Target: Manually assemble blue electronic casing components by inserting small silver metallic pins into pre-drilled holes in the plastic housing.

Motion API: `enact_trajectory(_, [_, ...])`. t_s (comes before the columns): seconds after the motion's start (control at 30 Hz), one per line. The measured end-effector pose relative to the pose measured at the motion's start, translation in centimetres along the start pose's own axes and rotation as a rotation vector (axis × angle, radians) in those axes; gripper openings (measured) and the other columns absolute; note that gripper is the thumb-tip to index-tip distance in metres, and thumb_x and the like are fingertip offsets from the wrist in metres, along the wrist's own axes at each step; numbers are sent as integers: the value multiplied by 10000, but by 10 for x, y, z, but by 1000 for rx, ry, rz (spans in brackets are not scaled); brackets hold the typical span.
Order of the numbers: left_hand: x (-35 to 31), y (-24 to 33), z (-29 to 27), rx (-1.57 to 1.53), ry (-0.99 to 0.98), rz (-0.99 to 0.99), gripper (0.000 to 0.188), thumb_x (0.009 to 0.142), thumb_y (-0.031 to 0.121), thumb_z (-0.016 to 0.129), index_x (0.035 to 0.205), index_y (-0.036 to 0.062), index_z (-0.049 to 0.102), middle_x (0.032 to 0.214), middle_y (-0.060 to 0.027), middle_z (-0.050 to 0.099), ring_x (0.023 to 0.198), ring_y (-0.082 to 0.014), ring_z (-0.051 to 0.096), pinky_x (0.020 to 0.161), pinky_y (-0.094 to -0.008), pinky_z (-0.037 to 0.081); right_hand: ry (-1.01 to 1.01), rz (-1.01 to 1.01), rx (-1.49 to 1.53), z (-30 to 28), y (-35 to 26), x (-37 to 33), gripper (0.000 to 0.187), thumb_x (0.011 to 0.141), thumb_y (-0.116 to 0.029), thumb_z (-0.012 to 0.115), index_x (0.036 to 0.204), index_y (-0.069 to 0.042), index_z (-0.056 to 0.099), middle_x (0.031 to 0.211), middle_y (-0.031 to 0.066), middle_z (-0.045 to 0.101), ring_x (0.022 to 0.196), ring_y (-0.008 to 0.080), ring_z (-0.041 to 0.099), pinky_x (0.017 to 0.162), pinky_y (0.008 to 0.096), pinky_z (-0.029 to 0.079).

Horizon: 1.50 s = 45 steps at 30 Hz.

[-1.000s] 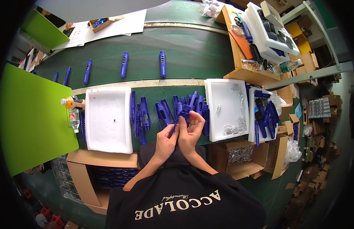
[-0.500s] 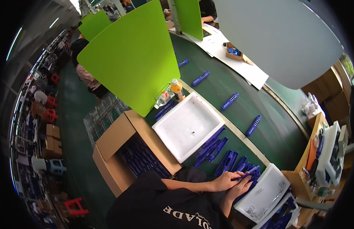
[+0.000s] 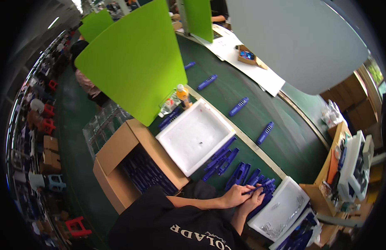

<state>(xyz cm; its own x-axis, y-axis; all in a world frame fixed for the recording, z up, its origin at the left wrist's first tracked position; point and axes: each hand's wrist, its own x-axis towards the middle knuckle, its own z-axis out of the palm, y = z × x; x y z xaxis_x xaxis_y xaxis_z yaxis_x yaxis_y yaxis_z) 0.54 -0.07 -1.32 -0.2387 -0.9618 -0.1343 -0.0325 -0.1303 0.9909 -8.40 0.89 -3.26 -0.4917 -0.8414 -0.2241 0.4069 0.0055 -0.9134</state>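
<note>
1. Left hand [image 3: 234,196] with fingers bunched in narrow, pinching a blue plastic piece [image 3: 254,190].
2. Right hand [image 3: 253,202] right beside it, also closed on that same piece, fingertips close to the left ones. Can't really tell which finger grips where, too much covered up.
3. Blue plastic piece held up over the near side of the green desk [image 3: 253,156], in front of the black top [image 3: 168,216].
4. Loose blue casings [image 3: 239,175] heaped just past the fingers, plus another bunch [image 3: 220,163] lying next to the big white tray [image 3: 195,137]. One tiny dark speck inside that tray, btw.
5. Second white tray [image 3: 284,204] just right of the hands, with small clear bits gathered along the edges. Third tray beside that, loaded with blue and black parts [image 3: 299,235].
6. Open cardboard box [image 3: 118,152] off to the left, lots more blue pieces [image 3: 147,171] inside.
7. Row of long blue tubes [image 3: 239,106] spaced well apart on the green surface beyond the pale strip [image 3: 259,152].
8. Orange bottle [image 3: 183,93] and clear bottle [image 3: 168,106] side by side, between the big white tray and a bright green partition [image 3: 134,62].
</note>
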Motion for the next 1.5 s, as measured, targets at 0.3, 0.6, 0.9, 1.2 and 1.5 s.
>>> enact_trajectory(0.3, [5, -12, 6, 15, 51, -49, 230, 951, 111, 638, 1107, -48, 695, 926, -186, 741, 838, -118, 688, 726, -293, 540, -83, 71, 8, 4, -9, 6, 237, 1073, -255, 475, 1068, -28, 542, 872, 126, 697, 735, 151, 628, 719, 271, 509])
enact_trajectory(0.6, [4, 2, 3, -13, -133, -162, 239, 991, 126, 611, 1149, -42, 670, 833, -41, 699, 752, -45, 573, 653, -229, 461, -155, 32, -30, -8, -17, 5, 276, 1082, -275, 433, 1070, -6, 491, 936, 143, 681, 868, 211, 680, 818, 334, 540])
enact_trajectory(0.9, [5, -10, 5, -2, -90, -57, 249, 989, 123, 598, 1173, -36, 652, 839, -80, 704, 757, -76, 613, 661, -259, 489, -126, 75, 3, -10, -3, 5, 261, 1073, -295, 467, 1063, -39, 518, 945, 105, 670, 826, 138, 631, 772, 287, 503])
enact_trajectory(1.2, [7, -3, 7, 105, -73, -28, 274, 969, 84, 582, 1208, -38, 639, 912, -202, 727, 777, -177, 711, 672, -291, 524, 20, 88, 185, -6, 3, 3, 191, 1051, -244, 533, 1047, -52, 539, 878, 61, 666, 762, 137, 656, 688, 249, 501])
enact_trajectory(1.5, [10, -19, 8, 90, -12, -60, 263, 969, 87, 580, 1188, -40, 651, 742, -122, 690, 669, -82, 617, 583, -267, 476, -19, 101, 133, -6, 11, 10, 187, 1045, -246, 548, 1040, -59, 554, 854, 78, 685, 744, 130, 648, 676, 252, 504])
